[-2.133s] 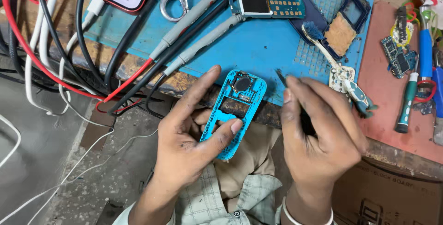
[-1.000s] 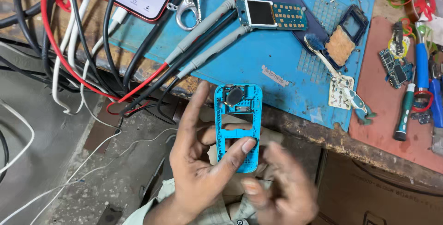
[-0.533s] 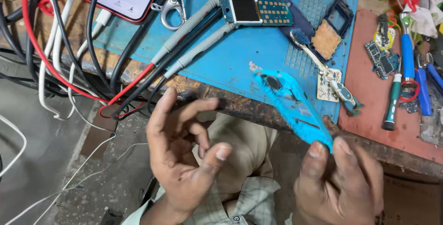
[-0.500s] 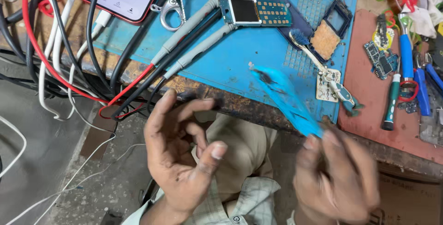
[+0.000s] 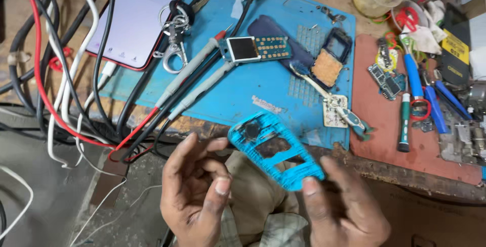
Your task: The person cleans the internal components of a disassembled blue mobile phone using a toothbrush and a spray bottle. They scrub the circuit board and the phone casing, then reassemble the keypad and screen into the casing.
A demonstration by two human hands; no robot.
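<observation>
**Turning the blue phone frame in the right hand**

I see the bright blue plastic phone frame [image 5: 276,151] up in front of the bench edge, tilted, its round speaker end pointing up-left and its lower end down at my right hand [image 5: 344,206]. The right hand's fingers close on that lower end; the picture is motion-blurred there, so I cannot tell exactly how many fingers pinch it. My left hand [image 5: 195,191] is loosely open, fingers curled a little, thumb bent inward, holding nothing and just beside the frame's upper end without touching it.

How I judge this step is best done:

1. Hold the frame by its side rails, not across the 2 open windows in its middle, since a thin plastic shell like this probably flexes and cracks there.
2. Bring the left hand under the speaker end to steady it, so the piece stops swinging and can be inspected properly.
3. Work over the blue work mat [image 5: 263,90] rather than past the bench edge; a drop from here would land in the lap or on the floor.
4. Mind what lies near: the phone board with its small screen and keypad [image 5: 258,48] sits on the mat, the 2 multimeter probes [image 5: 190,82] run across it, and the green-handled screwdriver [image 5: 403,125] rests on the red mat [image 5: 385,140] to the right. A wide sweep could knock these.

A smartphone [image 5: 136,16] with its screen lit lies at the far left, well apart.
</observation>
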